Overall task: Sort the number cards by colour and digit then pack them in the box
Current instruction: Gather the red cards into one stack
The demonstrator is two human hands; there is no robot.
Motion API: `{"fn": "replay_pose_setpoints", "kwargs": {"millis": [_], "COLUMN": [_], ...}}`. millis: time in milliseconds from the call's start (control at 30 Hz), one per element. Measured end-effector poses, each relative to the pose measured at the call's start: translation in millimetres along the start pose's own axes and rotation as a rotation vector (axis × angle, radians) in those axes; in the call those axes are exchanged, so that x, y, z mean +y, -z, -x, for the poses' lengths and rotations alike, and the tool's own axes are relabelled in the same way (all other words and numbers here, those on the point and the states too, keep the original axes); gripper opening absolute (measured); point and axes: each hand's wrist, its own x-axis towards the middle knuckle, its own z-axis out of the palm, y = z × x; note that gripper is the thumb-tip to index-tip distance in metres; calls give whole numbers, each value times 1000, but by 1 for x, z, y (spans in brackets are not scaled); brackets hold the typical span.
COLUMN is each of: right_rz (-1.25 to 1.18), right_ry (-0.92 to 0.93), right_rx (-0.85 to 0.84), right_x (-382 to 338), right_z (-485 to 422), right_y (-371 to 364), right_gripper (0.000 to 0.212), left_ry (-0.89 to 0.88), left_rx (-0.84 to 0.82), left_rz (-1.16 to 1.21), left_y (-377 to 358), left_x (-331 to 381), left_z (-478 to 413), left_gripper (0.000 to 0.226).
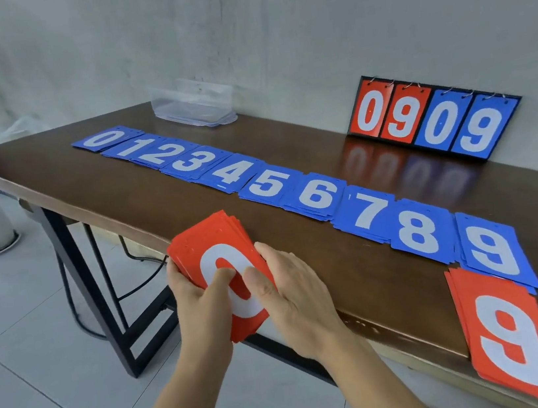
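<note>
Blue cards (268,183) lie sorted zero to nine along the table (103,192); red nines (511,335) sit at the table's near edge; left hand (198,303) and right hand (293,290) both grip the remaining red stack (210,239) just off the table's edge; box (193,105) at the table's back, seemingly unfilled.

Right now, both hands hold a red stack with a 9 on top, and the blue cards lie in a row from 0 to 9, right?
No. The head view shows a 0 on top of the red stack held by the left hand and right hand. The blue cards do run 0 to 9.
</note>
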Motion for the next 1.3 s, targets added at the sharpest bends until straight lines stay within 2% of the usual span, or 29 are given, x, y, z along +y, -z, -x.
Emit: {"fn": "replay_pose_setpoints", "kwargs": {"millis": [167,400,467,533,667,1067,1300], "right_rz": [-63,229,357,390,447,383,267], "right_ry": [-36,-286,-384,-471,-452,-130,-44], "right_rx": [68,528,567,529,441,164,26], "right_x": [12,66,86,102,107,69,52], "right_z": [31,117,134,147,159,107,53], "right_y": [21,87,98,98,79,52,39], "right_gripper": [74,93,100,97,105,95,84], "left_ry": [-21,-23,-28,-33,-31,-67,-81], "left_rx": [-34,-96,-115,-131,-154,-90,-45], "left_rz": [33,75,97,103,111,124,84], "left_y": [-10,-24,-28,-30,-32,-17,-12], "left_x": [4,0,-4,-7,-14,-14,-14], "left_z": [9,21,24,28,35,52,53], "left_gripper": [62,58,58,62,64,59,66]}}
